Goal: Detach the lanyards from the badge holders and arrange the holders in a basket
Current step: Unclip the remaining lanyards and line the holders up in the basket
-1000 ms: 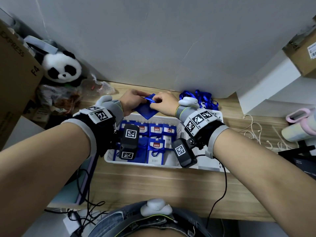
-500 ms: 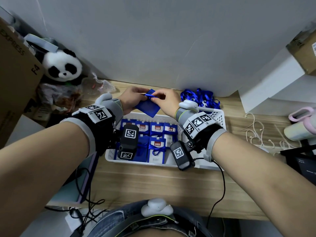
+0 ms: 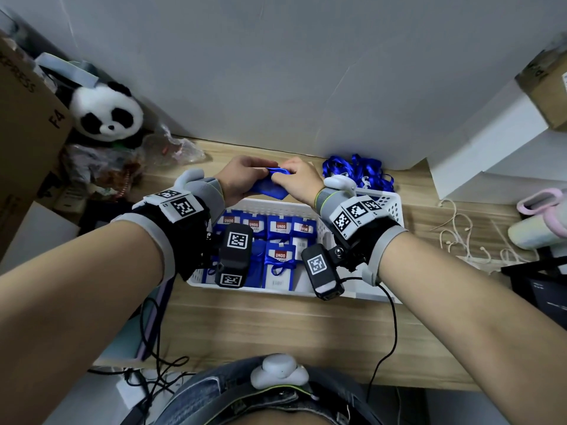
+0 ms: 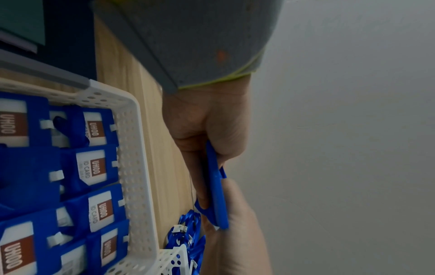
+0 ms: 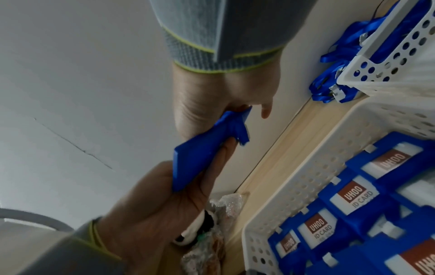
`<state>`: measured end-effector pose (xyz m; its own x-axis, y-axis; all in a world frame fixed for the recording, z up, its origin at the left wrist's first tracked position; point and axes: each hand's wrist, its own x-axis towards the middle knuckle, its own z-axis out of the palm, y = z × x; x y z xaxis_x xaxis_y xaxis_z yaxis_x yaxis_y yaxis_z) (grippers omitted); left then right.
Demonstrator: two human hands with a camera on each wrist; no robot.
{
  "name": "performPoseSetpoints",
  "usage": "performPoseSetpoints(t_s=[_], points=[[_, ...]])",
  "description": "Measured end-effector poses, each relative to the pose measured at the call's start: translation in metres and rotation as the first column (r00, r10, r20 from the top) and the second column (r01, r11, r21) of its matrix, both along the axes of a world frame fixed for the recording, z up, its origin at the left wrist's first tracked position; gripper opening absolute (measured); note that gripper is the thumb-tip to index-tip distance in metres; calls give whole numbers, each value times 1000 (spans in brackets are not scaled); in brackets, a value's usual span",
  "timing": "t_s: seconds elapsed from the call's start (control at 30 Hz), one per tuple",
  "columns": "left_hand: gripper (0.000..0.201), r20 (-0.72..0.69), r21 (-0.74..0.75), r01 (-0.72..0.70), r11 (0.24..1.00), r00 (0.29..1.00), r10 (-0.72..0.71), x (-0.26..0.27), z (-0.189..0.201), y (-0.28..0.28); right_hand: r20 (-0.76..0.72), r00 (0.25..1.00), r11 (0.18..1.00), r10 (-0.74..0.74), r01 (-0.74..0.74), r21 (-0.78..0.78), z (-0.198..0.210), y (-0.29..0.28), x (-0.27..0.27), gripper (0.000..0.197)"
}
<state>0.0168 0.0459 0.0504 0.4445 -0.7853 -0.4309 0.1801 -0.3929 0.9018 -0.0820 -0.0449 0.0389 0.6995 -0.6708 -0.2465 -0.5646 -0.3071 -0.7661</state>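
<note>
both hands are together above the far rim of the white basket [image 3: 387,207], the left hand [image 3: 242,179] gripping a blue badge holder [image 3: 270,191] by its body while the right hand [image 3: 299,180] pinches the blue lanyard [image 5: 237,126] bunched at its top. the step in hand looks like freeing that lanyard from its holder. next, the strap probably has to come off and join the pile of loose lanyards [image 3: 357,170] on the surface [image 3: 276,329], and the holder go down among the holders in the basket.
</note>
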Motion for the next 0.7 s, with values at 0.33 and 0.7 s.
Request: performPoseSetpoints(t_s=[0.33, 0.7], points=[[31, 160, -3, -41, 999, 986, 41, -5, 3, -2, 41, 999, 977, -16, 24, -212, 4, 2, -6, 10], [26, 110, -32, 8, 999, 994, -5, -3, 0, 10, -24, 996, 997, 81, -81, 8, 10, 1, -7, 23]])
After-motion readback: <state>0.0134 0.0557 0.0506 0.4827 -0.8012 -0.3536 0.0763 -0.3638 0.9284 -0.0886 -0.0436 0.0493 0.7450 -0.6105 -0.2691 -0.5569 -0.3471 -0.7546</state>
